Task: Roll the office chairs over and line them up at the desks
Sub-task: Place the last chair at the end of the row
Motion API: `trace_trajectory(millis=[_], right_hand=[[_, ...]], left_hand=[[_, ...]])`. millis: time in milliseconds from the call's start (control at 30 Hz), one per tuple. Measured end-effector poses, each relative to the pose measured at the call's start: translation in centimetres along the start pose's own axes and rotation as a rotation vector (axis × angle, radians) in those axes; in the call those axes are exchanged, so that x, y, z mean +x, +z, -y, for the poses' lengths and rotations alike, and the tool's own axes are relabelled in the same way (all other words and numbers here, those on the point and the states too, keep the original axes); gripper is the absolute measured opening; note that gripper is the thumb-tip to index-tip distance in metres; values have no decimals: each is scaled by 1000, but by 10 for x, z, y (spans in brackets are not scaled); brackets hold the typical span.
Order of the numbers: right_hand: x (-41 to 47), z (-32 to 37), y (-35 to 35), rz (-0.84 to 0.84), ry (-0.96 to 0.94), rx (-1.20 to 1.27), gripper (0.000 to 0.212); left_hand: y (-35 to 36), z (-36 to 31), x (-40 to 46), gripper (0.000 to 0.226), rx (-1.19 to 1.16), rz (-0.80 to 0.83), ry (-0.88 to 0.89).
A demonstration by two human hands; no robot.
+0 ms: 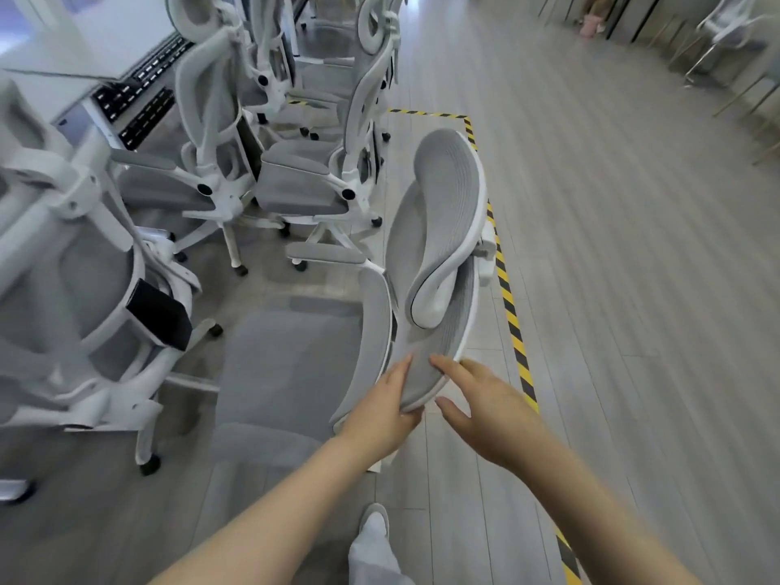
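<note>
Left hand (pixel 386 409) gripping the top edge of the grey mesh, white-framed office chair (pixel 320 365); right hand (pixel 472 405) loosely spread, fingertips touching the same edge. Best steered with both hands low, pushing evenly. Seat lying left of hands, facing white desk (pixel 90 46); backrest running away from hands, alongside black-and-yellow floor tape (pixel 513 318).

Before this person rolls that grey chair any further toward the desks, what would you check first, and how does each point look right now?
1. Left hand grips the chair back: ok.
2. Right hand has a hold: not ok, its fingers only reach the rim.
3. Floor space beside the parked chairs: ok.
4. This chair's casters roll freely: cannot tell, hidden.
5. Chair stays inside the striped floor tape: ok.
</note>
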State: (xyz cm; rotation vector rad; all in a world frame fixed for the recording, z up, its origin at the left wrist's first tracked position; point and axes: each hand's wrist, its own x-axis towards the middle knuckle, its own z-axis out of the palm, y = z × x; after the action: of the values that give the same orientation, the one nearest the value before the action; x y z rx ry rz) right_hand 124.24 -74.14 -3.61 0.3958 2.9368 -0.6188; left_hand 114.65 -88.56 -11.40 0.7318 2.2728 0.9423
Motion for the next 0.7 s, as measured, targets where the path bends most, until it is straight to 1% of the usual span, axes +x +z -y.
trace_trajectory(millis=[67, 100, 133, 200, 233, 267, 300, 367, 433, 567, 700], right_hand=[[-9, 2, -2, 13, -21, -14, 51], [-12, 2, -2, -25, -3, 62, 48], [-13, 2, -3, -100, 31, 202, 44], [-6, -4, -3, -342, 123, 466, 41], [3, -8, -5, -436, 180, 524, 44], [15, -14, -8, -473, 225, 552, 52], [27, -17, -13, -457, 253, 570, 63], [52, -22, -24, -347, 262, 600, 81], [67, -25, -35, -267, 249, 626, 87], [74, -42, -43, -264, 175, 657, 79], [78, -67, -49, -239, 138, 667, 55]], left_hand=[[-2, 7, -15, 76, -22, -29, -13], [-3, 10, -21, 75, -24, -42, -19], [-5, 14, -27, 73, -21, -48, -29], [-10, 18, -38, 70, -22, -51, -48], [-13, 20, -43, 68, -27, -56, -53], [-17, 20, -48, 65, -34, -62, -62], [-20, 21, -52, 63, -42, -64, -77], [-27, 21, -58, 58, -61, -55, -111], [-30, 23, -63, 53, -79, -40, -129], [-28, 26, -69, 56, -105, -73, -154], [-18, 17, -69, 58, -96, -66, -183]])
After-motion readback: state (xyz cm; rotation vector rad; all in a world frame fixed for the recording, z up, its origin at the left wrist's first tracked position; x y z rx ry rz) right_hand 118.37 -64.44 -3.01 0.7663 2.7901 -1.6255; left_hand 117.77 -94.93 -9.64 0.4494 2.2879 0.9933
